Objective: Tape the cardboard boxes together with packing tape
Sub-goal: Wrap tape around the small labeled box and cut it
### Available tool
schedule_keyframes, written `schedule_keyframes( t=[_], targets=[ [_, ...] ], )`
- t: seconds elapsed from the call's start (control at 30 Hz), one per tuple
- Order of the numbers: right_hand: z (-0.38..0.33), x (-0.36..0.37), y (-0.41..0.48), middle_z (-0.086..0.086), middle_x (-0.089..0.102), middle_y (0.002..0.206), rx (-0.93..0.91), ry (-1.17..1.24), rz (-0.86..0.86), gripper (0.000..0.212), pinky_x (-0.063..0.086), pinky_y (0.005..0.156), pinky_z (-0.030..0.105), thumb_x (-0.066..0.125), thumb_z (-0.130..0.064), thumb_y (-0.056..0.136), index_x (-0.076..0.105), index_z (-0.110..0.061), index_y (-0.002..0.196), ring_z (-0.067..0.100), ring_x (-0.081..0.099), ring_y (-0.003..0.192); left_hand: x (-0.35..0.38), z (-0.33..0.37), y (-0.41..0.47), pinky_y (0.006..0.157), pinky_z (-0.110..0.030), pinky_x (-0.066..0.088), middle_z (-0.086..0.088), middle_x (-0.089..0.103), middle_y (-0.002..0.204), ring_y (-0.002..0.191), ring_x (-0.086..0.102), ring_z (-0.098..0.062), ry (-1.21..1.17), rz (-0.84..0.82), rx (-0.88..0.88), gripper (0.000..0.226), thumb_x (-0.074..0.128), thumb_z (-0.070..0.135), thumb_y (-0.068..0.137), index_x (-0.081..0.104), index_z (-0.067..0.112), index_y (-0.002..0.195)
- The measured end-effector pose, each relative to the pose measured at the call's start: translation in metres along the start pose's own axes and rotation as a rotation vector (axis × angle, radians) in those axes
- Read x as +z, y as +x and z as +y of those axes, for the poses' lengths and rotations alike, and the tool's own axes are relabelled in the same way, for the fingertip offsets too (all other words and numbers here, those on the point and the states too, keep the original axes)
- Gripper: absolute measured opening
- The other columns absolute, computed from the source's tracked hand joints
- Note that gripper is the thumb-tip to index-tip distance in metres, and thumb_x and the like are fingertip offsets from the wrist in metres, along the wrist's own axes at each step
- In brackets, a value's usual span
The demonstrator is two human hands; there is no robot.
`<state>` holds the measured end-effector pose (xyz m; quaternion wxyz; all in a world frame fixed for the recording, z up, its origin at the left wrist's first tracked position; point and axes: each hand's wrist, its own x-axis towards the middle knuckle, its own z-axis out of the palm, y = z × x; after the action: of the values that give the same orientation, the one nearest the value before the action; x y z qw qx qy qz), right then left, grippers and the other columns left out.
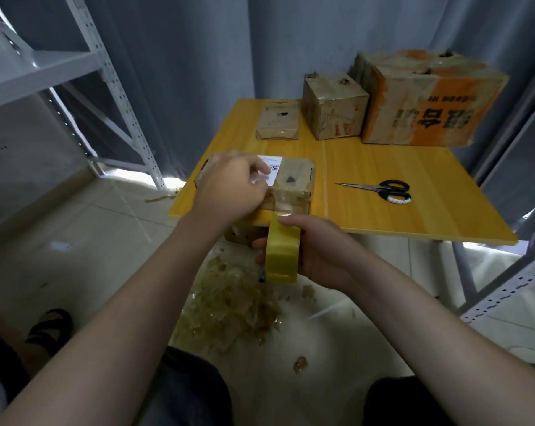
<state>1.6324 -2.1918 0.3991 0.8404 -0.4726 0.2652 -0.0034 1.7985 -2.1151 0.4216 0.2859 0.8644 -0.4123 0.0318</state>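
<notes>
A small cardboard box [293, 182] sits at the near left edge of the yellow bench [413, 216]. The left hand [229, 189] holds it down, fingers curled over its top. Just below the edge, the right hand [324, 250] grips a yellow packing tape roll [282, 253], fingers wrapped round it, its strip running up to the box's near face. Scissors [383, 189] lie to the right.

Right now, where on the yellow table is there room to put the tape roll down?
Bare table shows between the scissors and the big orange box, and right of the scissors. A narrower strip lies between the near box and the scissors. Crowded: the back row of boxes, and the near box under the left hand.
</notes>
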Motion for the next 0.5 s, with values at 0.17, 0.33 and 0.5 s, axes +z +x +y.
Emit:
schedule_keyframes(
  t=[0.17, 0.33, 0.5],
  targets=[
    [-0.002, 0.002, 0.001, 0.021, 0.072, 0.124, -0.008, 0.0, 0.006, 0.036, 0.064, 0.081, 0.039, 0.052, -0.026, 0.105, 0.061, -0.01, 0.136, 0.031, 0.075, 0.104, -0.008, 0.013, -0.046, 0.079, -0.041, 0.057, -0.005, 0.074, 0.092, 0.088, 0.072, -0.024, -0.407, -0.357, -0.416, 0.035, 0.057, 0.055, 0.1, 0.065, 0.021, 0.101],
    [0.0, 0.001, 0.004, 0.014, 0.074, 0.124, 0.043, -0.06, -0.024, 0.033, 0.052, 0.104, 0.051, 0.053, -0.033, 0.105, 0.062, -0.017, 0.131, 0.034, 0.068, 0.118, 0.002, 0.021, -0.059, 0.073, -0.037, 0.058, -0.007, 0.075, 0.109, 0.096, 0.073, -0.029, -0.608, -0.516, -0.558, 0.036, 0.053, 0.058, 0.101, 0.066, 0.031, 0.121],
    [-0.022, -0.015, -0.005, 0.022, 0.076, 0.113, 0.027, -0.448, -0.003, 0.041, 0.055, 0.102, 0.051, 0.062, -0.044, 0.101, 0.068, -0.012, 0.125, 0.04, 0.072, 0.109, 0.014, 0.027, -0.05, 0.069, -0.035, 0.057, -0.006, 0.076, 0.103, 0.088, 0.073, -0.025, -0.734, -0.47, -0.6, 0.02, 0.064, 0.038, 0.101, 0.073, 0.026, 0.115]
  ],
)
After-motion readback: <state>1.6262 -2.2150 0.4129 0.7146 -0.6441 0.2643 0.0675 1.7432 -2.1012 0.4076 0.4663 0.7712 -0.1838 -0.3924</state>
